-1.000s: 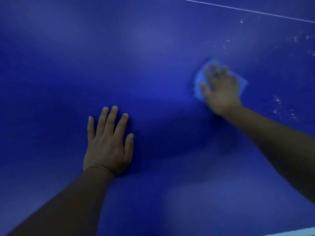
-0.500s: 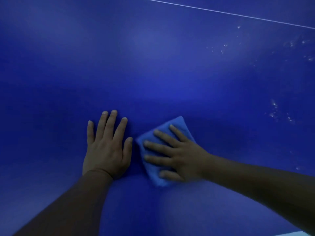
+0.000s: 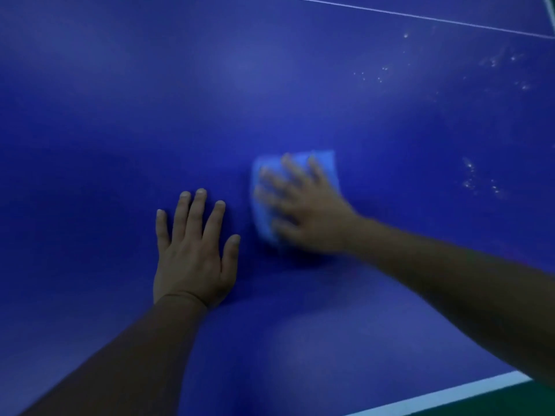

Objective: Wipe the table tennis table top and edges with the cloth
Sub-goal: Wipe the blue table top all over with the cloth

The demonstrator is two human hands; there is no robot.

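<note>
A: Where is the cloth (image 3: 322, 163)?

B: It is light blue and lies flat on the dark blue worktop (image 3: 120, 115), about in the middle. The right hand (image 3: 303, 210) is on top of it.

A: Is the hand squeezing it?

B: No. The fingers look spread and mostly straight, pressing down on it, not curled round it. The hand is blurry, so I can't see each finger well.

A: And the other hand?

B: The left hand (image 3: 192, 253) lies flat on the worktop, fingers straight and a little apart. It holds nothing. It sits just to the left of the cloth and doesn't touch it.

A: How would the cloth feel?

B: I think it is soft, thin and very light. It looks folded into a small pad. It should slide easily on that smooth top, so a flat palm in the middle keeps it from bunching up. For the edges, pinching it round the rim may work better.

A: Is there more to clean?

B: Yes, I think so. There are little white specks (image 3: 480, 181) to the right and more far off near the thin white line (image 3: 420, 16). The near white edge stripe (image 3: 450, 394) is at the bottom right.
</note>
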